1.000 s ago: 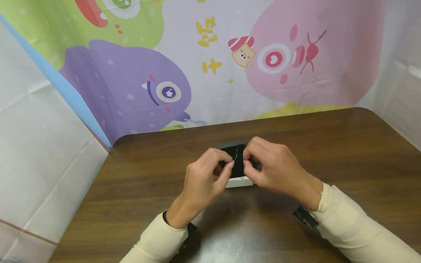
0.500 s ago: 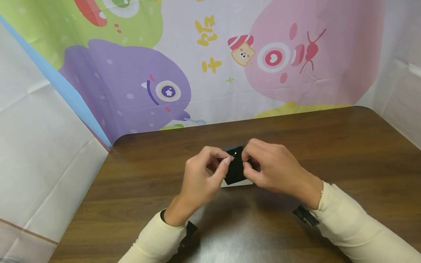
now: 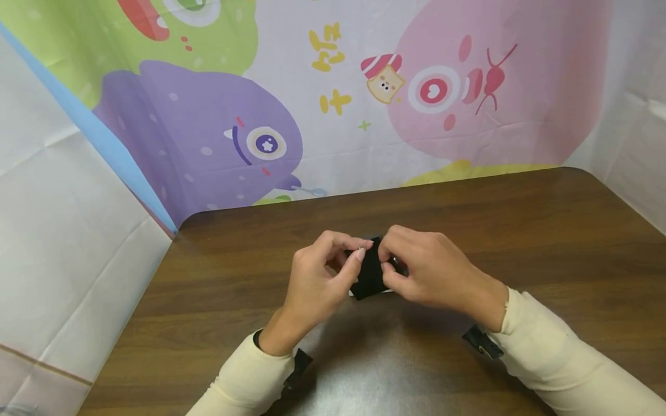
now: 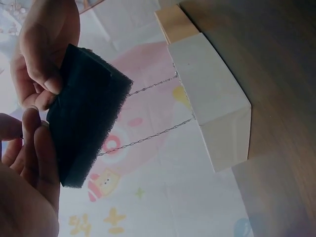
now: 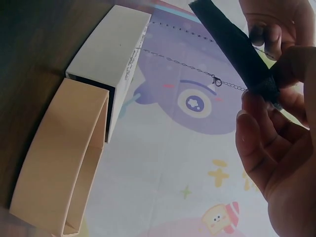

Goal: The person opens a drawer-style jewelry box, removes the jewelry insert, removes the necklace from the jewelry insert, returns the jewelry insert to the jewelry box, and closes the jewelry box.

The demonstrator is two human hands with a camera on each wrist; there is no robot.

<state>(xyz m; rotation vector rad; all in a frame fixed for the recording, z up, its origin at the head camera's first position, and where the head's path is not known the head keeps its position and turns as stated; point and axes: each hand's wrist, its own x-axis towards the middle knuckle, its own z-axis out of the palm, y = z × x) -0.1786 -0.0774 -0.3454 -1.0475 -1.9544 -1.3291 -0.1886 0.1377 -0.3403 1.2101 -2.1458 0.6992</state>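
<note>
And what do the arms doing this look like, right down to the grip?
They're a person's arms in long, slightly wrinkled cream sleeves: the left sleeve and right sleeve. A black band and small black device show at the left wrist; a similar device, with a small yellowish mark, at the right. The left grip and right grip are ungloved hands.

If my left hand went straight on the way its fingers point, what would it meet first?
Most likely the pad, then the right hand; depth is unclear, so the left hand may be touching the pad.
</note>
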